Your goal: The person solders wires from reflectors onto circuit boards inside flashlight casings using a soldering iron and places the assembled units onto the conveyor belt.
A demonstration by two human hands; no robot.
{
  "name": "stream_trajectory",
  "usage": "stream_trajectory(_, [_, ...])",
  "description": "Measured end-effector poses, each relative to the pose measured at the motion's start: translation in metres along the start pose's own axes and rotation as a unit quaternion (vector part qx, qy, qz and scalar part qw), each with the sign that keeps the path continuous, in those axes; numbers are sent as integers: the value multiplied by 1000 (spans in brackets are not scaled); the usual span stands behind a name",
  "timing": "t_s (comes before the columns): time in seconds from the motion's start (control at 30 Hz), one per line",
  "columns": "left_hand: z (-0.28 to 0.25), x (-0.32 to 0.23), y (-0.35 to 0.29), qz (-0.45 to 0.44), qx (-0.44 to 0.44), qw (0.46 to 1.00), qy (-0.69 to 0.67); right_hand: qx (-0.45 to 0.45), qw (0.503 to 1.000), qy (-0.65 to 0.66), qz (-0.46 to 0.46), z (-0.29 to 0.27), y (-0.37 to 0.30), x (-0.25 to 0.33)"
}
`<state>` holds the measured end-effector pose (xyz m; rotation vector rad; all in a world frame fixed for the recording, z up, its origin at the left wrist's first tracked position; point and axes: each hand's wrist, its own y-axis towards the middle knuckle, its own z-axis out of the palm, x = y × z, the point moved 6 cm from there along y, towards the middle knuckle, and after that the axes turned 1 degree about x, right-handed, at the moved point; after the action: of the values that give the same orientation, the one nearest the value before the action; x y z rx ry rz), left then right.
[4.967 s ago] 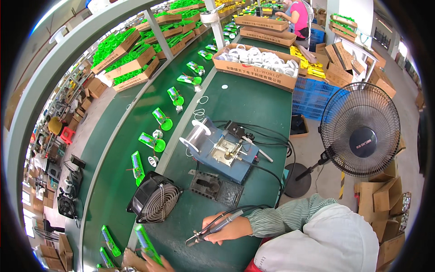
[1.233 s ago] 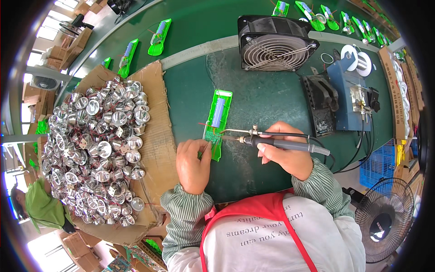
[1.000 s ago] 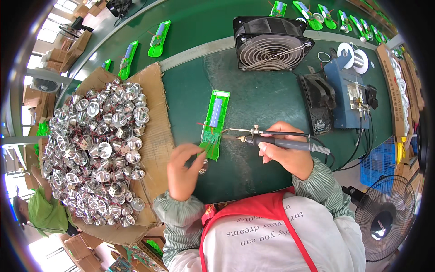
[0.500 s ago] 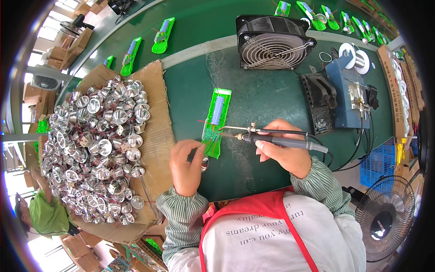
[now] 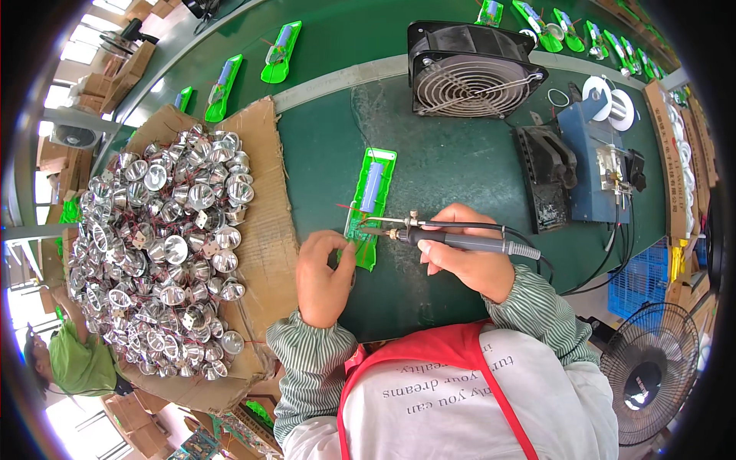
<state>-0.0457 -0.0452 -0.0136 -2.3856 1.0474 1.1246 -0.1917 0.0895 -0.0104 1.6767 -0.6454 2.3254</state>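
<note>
On the bench (image 5: pixel 429 307), the green board (image 5: pixel 370 207) lies centre with the left hand (image 5: pixel 323 268) at its near end and the soldering iron (image 5: pixel 452 239) (in the right hand (image 5: pixel 466 261)) to its right, reflector cups (image 5: pixel 161 245) heaped on cardboard (image 5: pixel 261 215) left, fan (image 5: pixel 469 69) behind.

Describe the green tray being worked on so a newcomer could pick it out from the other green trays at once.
Start at the big black fan at the bench's far edge; just in front of it, beside the cardboard sheet heaped with shiny reflectors, lies one green tray. Unlike those lined along the conveyor, it holds a blue cylindrical cell, with the soldering iron tip on its near end.
</note>
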Motion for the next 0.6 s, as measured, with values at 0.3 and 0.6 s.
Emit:
stream_trajectory(0.3, [0,-2,2,-14,5,1000,-12,12,1000,-14,-1,0,3,0])
stream_trajectory(0.6, [0,1,1,-6,3,1000,1,-33,999,13,-1,-8,-4,10])
